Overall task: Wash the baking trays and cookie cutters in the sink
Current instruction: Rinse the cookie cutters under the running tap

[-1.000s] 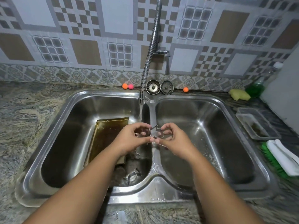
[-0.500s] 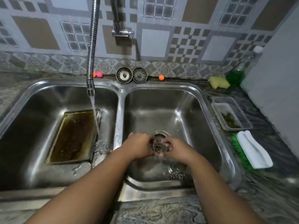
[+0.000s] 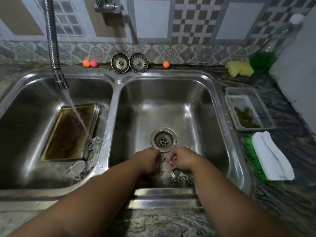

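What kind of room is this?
Most likely a home kitchen: a double steel sink set in a marbled counter, a greasy baking tray below the running faucet, and a yellow sponge beside the basin.

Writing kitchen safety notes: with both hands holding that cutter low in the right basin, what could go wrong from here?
1. The cookie cutter, pinched between left hand and right hand, is right beside the open drain; both strainers stand on the back ledge, so a slipped wet grip might lodge it there.
2. The faucet runs unattended onto the baking tray in the left basin, likely splashing.
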